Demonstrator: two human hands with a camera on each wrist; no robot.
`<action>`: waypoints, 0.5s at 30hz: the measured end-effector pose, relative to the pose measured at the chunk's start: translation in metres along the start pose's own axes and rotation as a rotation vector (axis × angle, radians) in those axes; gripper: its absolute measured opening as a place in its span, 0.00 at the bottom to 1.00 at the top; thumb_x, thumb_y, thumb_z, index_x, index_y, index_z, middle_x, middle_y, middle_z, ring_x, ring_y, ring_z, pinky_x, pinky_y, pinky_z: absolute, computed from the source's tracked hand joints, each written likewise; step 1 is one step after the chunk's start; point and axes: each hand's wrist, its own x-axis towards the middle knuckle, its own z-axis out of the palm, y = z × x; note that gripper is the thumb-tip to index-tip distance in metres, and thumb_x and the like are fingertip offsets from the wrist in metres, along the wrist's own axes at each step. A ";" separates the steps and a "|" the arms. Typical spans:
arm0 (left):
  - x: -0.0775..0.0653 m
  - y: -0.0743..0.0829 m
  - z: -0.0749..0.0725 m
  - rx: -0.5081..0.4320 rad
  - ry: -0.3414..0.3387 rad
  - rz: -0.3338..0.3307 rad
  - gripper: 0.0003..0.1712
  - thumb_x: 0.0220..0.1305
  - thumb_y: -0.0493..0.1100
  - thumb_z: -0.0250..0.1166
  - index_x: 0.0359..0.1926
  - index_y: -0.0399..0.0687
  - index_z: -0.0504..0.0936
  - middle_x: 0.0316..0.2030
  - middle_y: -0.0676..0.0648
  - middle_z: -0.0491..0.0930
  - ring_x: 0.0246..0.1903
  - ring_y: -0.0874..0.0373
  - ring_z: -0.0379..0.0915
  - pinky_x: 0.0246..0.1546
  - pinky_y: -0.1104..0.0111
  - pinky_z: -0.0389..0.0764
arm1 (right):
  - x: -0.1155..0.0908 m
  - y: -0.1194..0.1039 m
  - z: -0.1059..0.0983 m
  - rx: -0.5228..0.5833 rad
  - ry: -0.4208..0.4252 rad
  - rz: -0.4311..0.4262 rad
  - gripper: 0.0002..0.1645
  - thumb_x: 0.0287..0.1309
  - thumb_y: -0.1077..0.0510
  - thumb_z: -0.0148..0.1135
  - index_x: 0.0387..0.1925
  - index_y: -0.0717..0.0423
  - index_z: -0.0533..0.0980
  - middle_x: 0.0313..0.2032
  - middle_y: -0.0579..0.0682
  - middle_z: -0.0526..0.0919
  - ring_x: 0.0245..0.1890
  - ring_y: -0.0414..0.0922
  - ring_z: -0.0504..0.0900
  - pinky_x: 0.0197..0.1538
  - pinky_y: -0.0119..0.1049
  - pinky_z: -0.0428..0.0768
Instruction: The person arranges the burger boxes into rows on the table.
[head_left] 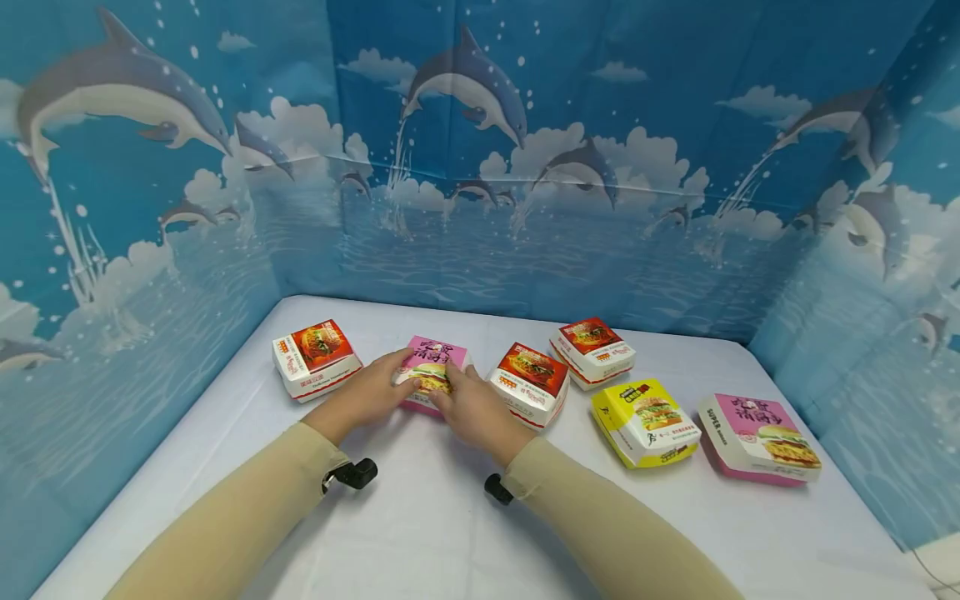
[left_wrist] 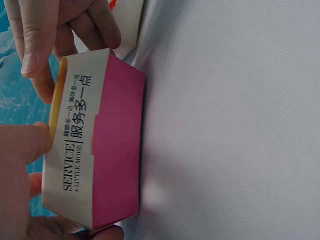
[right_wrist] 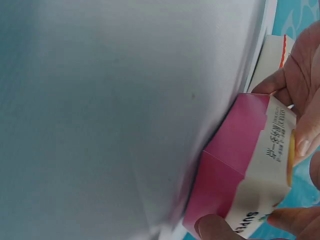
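A pink and white burger box (head_left: 431,375) sits on the table between both hands, its lid printed with a burger. My left hand (head_left: 372,387) holds it from the left, thumb over the top edge and fingers round the side, as the left wrist view shows on the box's front (left_wrist: 80,135). From the right, my right hand (head_left: 483,412) grips the same burger box, thumb on the lid. In the right wrist view a fingertip (right_wrist: 215,227) lies against the pink side (right_wrist: 215,185). Much of the box's far side is hidden.
A red and white burger box (head_left: 318,358) stands left. Close right of the hands is another red and white box (head_left: 528,383), with a third (head_left: 592,350) behind. Farther right are a yellow box (head_left: 647,422) and a second pink box (head_left: 761,437). Dolphin-print curtains (head_left: 480,242) enclose the table.
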 end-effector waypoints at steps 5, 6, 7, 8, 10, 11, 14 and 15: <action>0.000 -0.003 0.004 -0.018 0.009 -0.021 0.42 0.78 0.61 0.57 0.84 0.53 0.55 0.80 0.37 0.61 0.79 0.37 0.57 0.78 0.41 0.59 | 0.003 0.000 0.003 0.011 -0.001 0.025 0.40 0.79 0.40 0.54 0.82 0.50 0.59 0.78 0.69 0.61 0.76 0.69 0.64 0.78 0.61 0.64; 0.000 -0.003 0.005 -0.021 0.013 -0.019 0.42 0.78 0.61 0.57 0.84 0.53 0.56 0.80 0.37 0.61 0.79 0.37 0.58 0.78 0.40 0.59 | 0.004 0.000 0.004 0.010 0.001 0.029 0.40 0.79 0.41 0.54 0.82 0.50 0.59 0.78 0.69 0.61 0.76 0.69 0.65 0.78 0.61 0.64; 0.001 -0.004 0.006 -0.022 0.018 -0.016 0.42 0.78 0.62 0.57 0.84 0.54 0.56 0.80 0.37 0.61 0.79 0.36 0.58 0.78 0.40 0.60 | 0.005 0.001 0.005 0.010 0.004 0.034 0.40 0.78 0.41 0.55 0.82 0.49 0.59 0.78 0.69 0.62 0.76 0.69 0.65 0.78 0.61 0.64; 0.001 -0.004 0.007 -0.023 0.022 -0.014 0.42 0.78 0.62 0.57 0.83 0.54 0.56 0.79 0.36 0.62 0.78 0.36 0.58 0.77 0.40 0.60 | 0.006 0.001 0.006 0.008 0.007 0.038 0.39 0.78 0.41 0.55 0.82 0.49 0.59 0.78 0.69 0.62 0.76 0.69 0.65 0.77 0.61 0.64; 0.001 -0.005 0.008 -0.022 0.030 -0.012 0.42 0.78 0.62 0.57 0.83 0.54 0.57 0.79 0.36 0.62 0.78 0.35 0.59 0.77 0.40 0.61 | 0.007 0.002 0.008 0.004 0.013 0.047 0.39 0.78 0.42 0.56 0.82 0.47 0.60 0.78 0.68 0.63 0.76 0.69 0.66 0.77 0.62 0.65; 0.001 -0.005 0.008 -0.023 0.034 -0.013 0.42 0.78 0.62 0.57 0.83 0.54 0.57 0.79 0.35 0.62 0.78 0.35 0.59 0.77 0.40 0.61 | 0.008 0.002 0.008 0.004 0.014 0.052 0.39 0.78 0.42 0.56 0.82 0.47 0.60 0.78 0.68 0.63 0.76 0.69 0.66 0.77 0.62 0.65; 0.001 -0.005 0.009 -0.017 0.038 -0.019 0.42 0.77 0.62 0.58 0.83 0.54 0.57 0.79 0.35 0.63 0.78 0.35 0.59 0.76 0.39 0.62 | 0.009 0.001 0.010 0.003 0.017 0.063 0.39 0.77 0.42 0.57 0.82 0.46 0.61 0.78 0.67 0.63 0.76 0.68 0.66 0.77 0.62 0.65; 0.001 -0.005 0.009 -0.016 0.040 -0.021 0.42 0.77 0.62 0.58 0.83 0.54 0.57 0.79 0.35 0.63 0.78 0.35 0.59 0.76 0.39 0.62 | 0.009 0.001 0.010 0.005 0.017 0.066 0.39 0.77 0.42 0.57 0.82 0.46 0.61 0.78 0.66 0.63 0.76 0.68 0.66 0.77 0.62 0.65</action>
